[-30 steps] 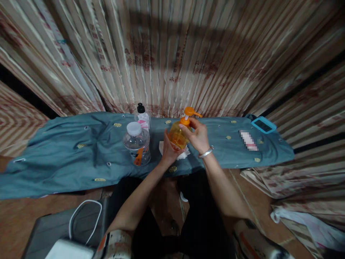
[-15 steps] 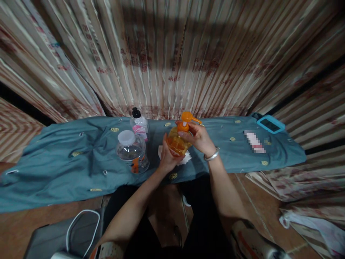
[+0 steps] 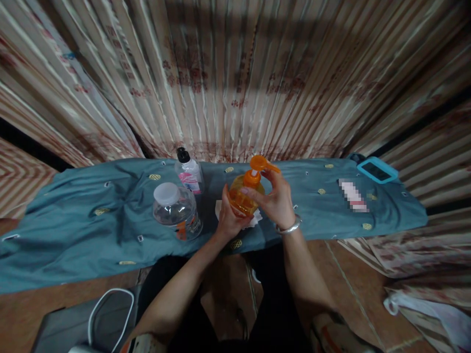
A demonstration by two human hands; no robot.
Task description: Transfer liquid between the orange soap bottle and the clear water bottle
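Observation:
An amber pump bottle (image 3: pixel 241 200) with an orange pump head (image 3: pixel 259 163) is between my two hands, its neck pointing up and slightly away. My left hand (image 3: pixel 231 218) wraps round the lower left side of the bottle. On the right, my right hand (image 3: pixel 276 196) has its thumb across the bottle's upper body and its index finger up by the nozzle; its other fingers are partly hidden. Beneath the bottle a white paper piece (image 3: pixel 254 219) shows. To the left stand a clear jar (image 3: pixel 176 211) with a white lid and a clear bottle (image 3: pixel 190 176) with a black top and pink label.
A teal patterned cloth (image 3: pixel 91 235) covers the long narrow table. Towards its right end lie a blurred-out pink and white item (image 3: pixel 353 195) and a blue-framed device (image 3: pixel 377 170). Pleated curtains (image 3: pixel 228 73) hang behind. A white cable (image 3: pixel 110 291) lies at the lower left.
My right thumb has slid from the neck down onto the bottle's body, and the index finger has risen to the nozzle. The bottle has turned more upright. The view has shifted slightly.

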